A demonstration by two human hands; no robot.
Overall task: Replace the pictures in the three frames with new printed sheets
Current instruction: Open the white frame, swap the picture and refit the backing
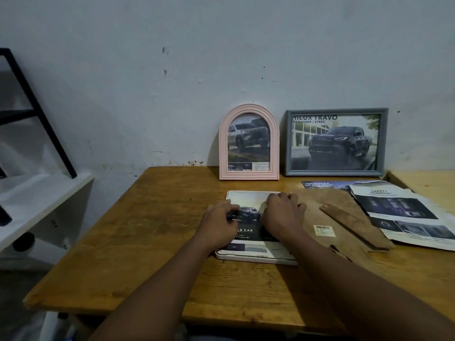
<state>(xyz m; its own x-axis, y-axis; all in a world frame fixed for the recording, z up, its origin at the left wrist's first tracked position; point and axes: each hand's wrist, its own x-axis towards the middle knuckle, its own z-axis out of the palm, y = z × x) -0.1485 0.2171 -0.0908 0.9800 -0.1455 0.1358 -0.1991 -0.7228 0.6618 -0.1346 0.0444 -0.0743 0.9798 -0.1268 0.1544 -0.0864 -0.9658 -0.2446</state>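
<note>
A white frame (256, 258) lies flat mid-table holding a truck sheet (248, 219); left hand (220, 223) and right hand (283, 215) press it, fingers curled, gripping nothing. Worn wooden table (147, 230) meets a scuffed pale wall (172, 70)

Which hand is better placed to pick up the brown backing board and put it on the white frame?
Right. The backing board lies directly right of the white frame, next to the right hand. The left hand would need to cross over.
</note>
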